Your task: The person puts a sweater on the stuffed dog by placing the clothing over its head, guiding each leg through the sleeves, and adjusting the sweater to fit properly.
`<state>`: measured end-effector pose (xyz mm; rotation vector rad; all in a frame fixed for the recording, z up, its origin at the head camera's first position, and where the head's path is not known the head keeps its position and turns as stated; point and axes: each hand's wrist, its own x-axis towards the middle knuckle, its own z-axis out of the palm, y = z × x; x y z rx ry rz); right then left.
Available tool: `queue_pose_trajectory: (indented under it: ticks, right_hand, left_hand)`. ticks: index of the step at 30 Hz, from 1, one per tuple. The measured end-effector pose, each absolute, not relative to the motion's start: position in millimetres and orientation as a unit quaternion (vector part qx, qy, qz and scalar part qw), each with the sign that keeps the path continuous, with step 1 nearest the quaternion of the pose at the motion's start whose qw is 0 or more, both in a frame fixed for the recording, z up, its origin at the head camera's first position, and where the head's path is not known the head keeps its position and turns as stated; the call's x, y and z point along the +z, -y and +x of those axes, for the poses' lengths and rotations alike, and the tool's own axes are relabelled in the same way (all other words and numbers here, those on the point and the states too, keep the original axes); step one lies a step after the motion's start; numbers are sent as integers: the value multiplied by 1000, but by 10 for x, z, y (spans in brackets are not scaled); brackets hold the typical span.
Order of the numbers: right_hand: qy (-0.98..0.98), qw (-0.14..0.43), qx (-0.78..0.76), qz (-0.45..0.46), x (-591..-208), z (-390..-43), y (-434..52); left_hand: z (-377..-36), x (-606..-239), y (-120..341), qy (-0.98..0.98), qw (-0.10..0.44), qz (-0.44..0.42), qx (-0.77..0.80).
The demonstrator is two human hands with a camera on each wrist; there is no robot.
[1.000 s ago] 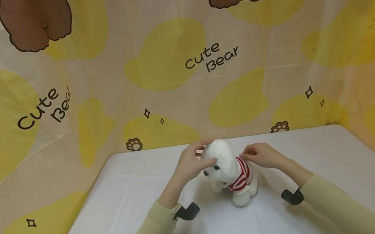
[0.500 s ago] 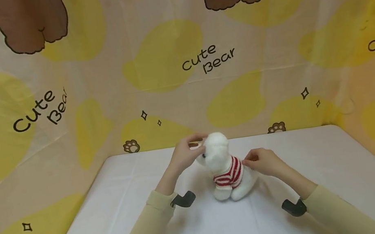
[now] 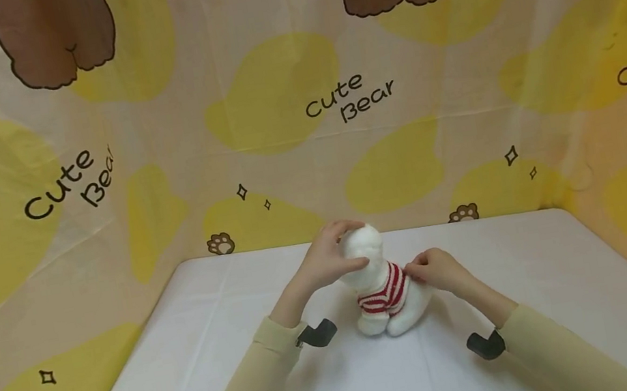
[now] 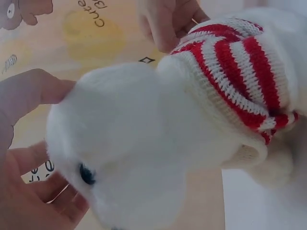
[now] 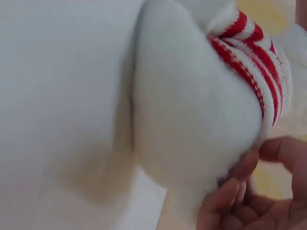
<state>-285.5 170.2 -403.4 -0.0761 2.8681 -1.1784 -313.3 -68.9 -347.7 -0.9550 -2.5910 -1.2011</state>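
A white plush dog (image 3: 366, 273) in a red-and-white striped knit sweater (image 3: 388, 291) sits on the table, its face toward the left. My left hand (image 3: 327, 259) holds its head, thumb on one side and fingers over the top and far side. One black eye (image 4: 87, 174) shows in the left wrist view. At the dog's back, my right hand (image 3: 441, 271) pinches the plush just behind the sweater's hem. The right wrist view has a narrow dark patch (image 5: 226, 178) at those fingertips. The dog's muzzle is mostly hidden by my left hand in the head view.
The table (image 3: 227, 348) has a white cover and reaches back to a cloth backdrop (image 3: 282, 159) printed with bears and yellow blotches. Similar cloth hangs at the left and right sides. A black wrist mount (image 3: 318, 334) juts from the left sleeve, another (image 3: 486, 345) from the right.
The dog has turned and tipped back to sit on its rear. My left hand slid off toward the muzzle, then came back right over the head. My right hand stays at the back.
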Motion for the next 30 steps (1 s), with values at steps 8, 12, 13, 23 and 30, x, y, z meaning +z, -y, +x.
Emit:
queue_pose_trajectory:
  ticks: [8, 12, 13, 23, 30]
  right_hand:
    - [-960, -35, -276, 19, -4051, -2660, -1813]
    - [-958, -33, -284, 12, -4035, -2578, -1823]
    - [-956, -27, -291, 12, -4031, -2557, -1818]
    - [-890, 65, -451, 26, -4093, -2455, -1722]
    - [-900, 63, -429, 33, -4179, -2394, -1771]
  left_hand:
    - [-3096, -3475, 662, 861, 83, -331, -378]
    - [-3076, -3483, 662, 855, 83, -337, -385]
    - [-3076, -3488, 666, 853, 82, -338, -388]
    - [-3113, -3556, 698, 839, 78, -339, -419]
    - [-3091, -3548, 671, 843, 87, -341, -406]
